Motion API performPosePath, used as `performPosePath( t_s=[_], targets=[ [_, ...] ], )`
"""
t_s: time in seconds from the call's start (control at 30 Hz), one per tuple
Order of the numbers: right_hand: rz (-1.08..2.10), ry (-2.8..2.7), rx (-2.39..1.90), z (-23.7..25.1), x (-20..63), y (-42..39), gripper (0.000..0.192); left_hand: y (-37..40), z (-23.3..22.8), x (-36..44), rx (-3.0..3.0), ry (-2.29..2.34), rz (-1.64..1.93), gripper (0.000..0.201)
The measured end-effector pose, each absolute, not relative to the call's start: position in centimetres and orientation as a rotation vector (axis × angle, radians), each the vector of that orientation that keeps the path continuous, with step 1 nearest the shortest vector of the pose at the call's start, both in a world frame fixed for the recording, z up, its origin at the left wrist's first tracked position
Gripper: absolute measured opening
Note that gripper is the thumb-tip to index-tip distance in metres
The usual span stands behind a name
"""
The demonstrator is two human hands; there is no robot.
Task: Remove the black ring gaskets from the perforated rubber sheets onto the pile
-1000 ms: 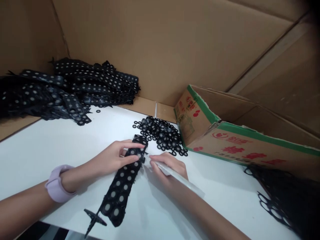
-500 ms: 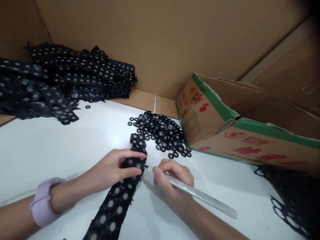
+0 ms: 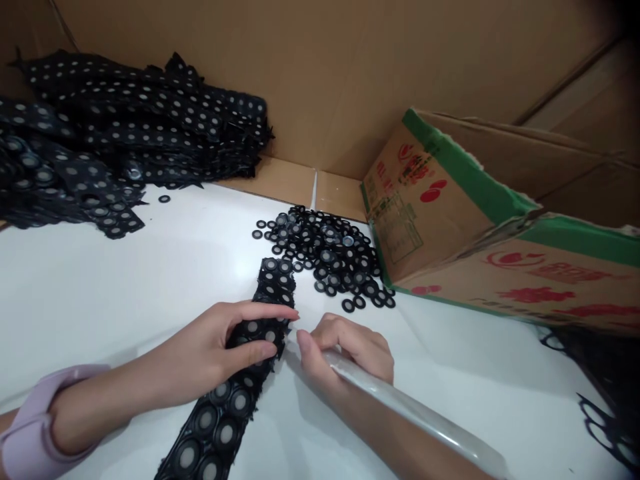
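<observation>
A black rubber strip (image 3: 226,433) with rows of round, grey-centred rings runs up the white table. My left hand (image 3: 225,347) grips it, forefinger across the top and thumb pressing lower down. In my right hand (image 3: 345,350) is a slim pen-like tool (image 3: 415,407) with a pale, glossy handle, closed between thumb and fingers. Its narrow tip meets the strip's right edge between my left forefinger and thumb; the tip's exact shape is too small to make out. Just beyond the strip's far end lies a heap of loose black rings (image 3: 325,250).
Many similar dotted strips are piled (image 3: 150,127) at the back left, with one stray ring (image 3: 165,199) nearby. A cardboard box (image 3: 450,220) with green edges stands at the right. Black holed scrap (image 3: 613,393) lies at the right edge. Cardboard walls enclose the back.
The view has shifted slightly. My left thumb and the tool's tip stay at the strip's right edge, and the tool's handle is angled a little differently. Both hands keep their holds.
</observation>
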State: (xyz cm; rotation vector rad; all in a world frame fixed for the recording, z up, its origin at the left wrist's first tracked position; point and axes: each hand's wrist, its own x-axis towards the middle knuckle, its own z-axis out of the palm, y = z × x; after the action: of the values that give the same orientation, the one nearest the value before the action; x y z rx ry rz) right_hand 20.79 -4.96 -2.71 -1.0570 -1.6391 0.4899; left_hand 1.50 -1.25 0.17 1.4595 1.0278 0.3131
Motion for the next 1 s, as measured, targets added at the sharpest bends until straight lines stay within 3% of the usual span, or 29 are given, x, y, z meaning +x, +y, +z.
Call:
performPosePath(
  t_s=[0.47, 0.8, 1.0],
  targets=[
    [0.381, -1.714, -1.023, -3.2, 20.5, -5.0, 0.034, -1.9, -0.6, 1.1, 1.462, 0.948, 0.317, 0.046],
    [0.059, -1.82, -0.899, -5.2, 19.2, -4.3, 0.036, -2.6, -0.8, 1.0, 1.468, 0.909, 0.299, 0.045],
    [0.359, -1.69, -1.024, -3.7, 20.2, -4.8, 0.033, -1.9, -0.2, 0.8, 1.41, 0.884, 0.247, 0.06]
  ],
)
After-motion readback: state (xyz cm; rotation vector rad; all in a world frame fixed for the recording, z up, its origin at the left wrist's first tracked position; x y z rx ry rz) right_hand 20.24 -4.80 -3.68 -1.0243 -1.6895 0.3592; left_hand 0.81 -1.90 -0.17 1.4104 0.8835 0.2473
